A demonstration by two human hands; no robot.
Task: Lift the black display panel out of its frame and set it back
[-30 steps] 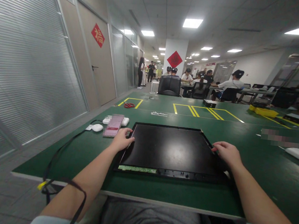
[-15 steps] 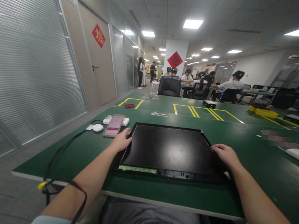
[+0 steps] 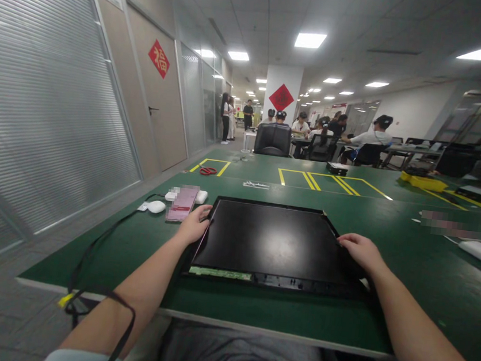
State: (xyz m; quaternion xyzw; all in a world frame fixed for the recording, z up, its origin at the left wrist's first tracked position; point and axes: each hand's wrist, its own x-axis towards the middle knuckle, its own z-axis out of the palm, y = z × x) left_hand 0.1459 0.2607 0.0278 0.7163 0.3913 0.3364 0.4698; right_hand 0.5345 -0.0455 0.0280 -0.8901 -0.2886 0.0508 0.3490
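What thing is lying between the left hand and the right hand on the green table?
In the head view, a flat black screen lies between the left hand and the right hand.

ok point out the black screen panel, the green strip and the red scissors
Black screen panel [image 3: 266,238]: head view, middle of its dark surface.
Green strip [image 3: 220,273]: head view, middle of its length.
Red scissors [image 3: 208,171]: head view, on the red handles.
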